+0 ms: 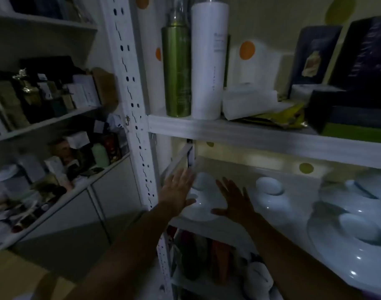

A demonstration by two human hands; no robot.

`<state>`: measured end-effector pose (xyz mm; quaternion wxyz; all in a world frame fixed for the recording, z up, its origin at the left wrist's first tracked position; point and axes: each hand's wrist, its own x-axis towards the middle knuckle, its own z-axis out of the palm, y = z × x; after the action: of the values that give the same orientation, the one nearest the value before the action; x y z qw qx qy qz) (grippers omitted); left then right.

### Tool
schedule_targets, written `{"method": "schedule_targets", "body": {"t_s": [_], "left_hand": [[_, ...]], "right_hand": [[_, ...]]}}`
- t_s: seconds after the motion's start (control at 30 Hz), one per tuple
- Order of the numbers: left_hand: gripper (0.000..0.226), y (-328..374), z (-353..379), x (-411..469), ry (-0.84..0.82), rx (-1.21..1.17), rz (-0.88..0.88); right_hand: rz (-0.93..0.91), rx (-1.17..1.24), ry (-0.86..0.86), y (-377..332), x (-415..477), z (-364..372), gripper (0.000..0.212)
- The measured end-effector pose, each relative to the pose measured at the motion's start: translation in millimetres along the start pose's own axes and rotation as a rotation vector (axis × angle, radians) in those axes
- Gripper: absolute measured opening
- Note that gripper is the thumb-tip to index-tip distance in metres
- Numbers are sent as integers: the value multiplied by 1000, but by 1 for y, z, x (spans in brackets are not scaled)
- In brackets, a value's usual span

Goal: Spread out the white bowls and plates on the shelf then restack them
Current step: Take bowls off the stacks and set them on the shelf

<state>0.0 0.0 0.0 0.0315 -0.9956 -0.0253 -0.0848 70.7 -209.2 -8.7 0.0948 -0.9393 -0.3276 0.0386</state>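
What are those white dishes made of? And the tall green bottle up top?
The white dishes look like glazed ceramic or porcelain: smooth, glossy, with small bright glints of light. The green bottle looks like metal or metallic-coated plastic: shiny, with streaky reflections down its side. The dim, blurry picture leaves both uncertain.

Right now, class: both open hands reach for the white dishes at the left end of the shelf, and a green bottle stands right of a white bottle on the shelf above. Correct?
Not quite. In the head view the green bottle stands left of the white bottle, not right. The rest holds: the left hand and right hand are open, either side of the white dishes at the shelf's left end.
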Motion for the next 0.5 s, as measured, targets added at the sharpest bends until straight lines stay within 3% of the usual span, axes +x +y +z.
{"method": "schedule_targets", "body": {"t_s": [0.1,0.27,0.4,0.5], "left_hand": [[73,-12,12,21,-75,27,188],[44,-25,35,46,-147,-413,225],[42,-19,38,57,-145,-598,173],[45,-19,35,66,-211,-585,220]], "right_hand": [[36,-4,-24,-6,18,14,103],[131,132,-36,-9,38,28,107],[134,440,90,-13,37,36,95],[212,725,32,-17,36,32,87]]}}
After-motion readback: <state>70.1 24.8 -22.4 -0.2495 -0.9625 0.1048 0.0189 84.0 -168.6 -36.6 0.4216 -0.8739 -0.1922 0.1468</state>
